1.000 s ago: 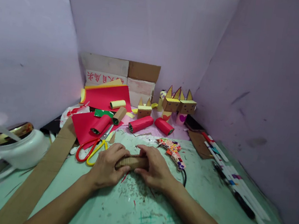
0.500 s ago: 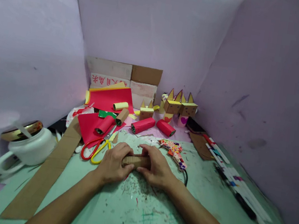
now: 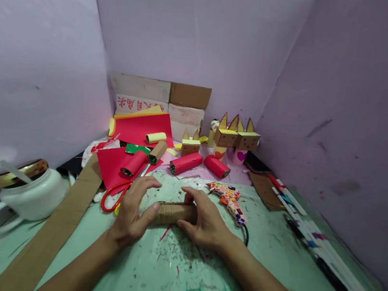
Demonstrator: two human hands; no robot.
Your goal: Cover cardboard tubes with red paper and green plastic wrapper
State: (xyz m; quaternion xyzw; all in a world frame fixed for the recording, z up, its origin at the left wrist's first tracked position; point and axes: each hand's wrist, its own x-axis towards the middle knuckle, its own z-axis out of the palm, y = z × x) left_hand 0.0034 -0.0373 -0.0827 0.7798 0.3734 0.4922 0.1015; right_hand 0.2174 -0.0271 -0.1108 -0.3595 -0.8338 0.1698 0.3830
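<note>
A brown cardboard roll (image 3: 173,214) lies sideways low over the table, in front of me. My right hand (image 3: 205,217) grips its right end, with thumb in front and fingers behind. My left hand (image 3: 136,210) is beside the other end, fingers curved and spread apart; its thumb tip is at the roll's edge, and I cannot tell if it touches. Partly hidden behind that hand are scissors (image 3: 109,206) with one red and one yellow handle. A flower-patterned hot glue gun (image 3: 229,198) with a black cord lies beyond my right hand.
Red paper-covered tubes (image 3: 186,163) and cat-eared box figures (image 3: 225,138) stand or lie at the back. Red sheets (image 3: 151,127) are at back left. A long cardboard strip (image 3: 58,222) and a white mug (image 3: 35,197) occupy the left. Markers (image 3: 331,253) line the right.
My left hand has let go of the cardboard roll and moved left, its fingers opening. More of the roll shows now, while my right hand keeps its hold. The view has shifted slightly.
</note>
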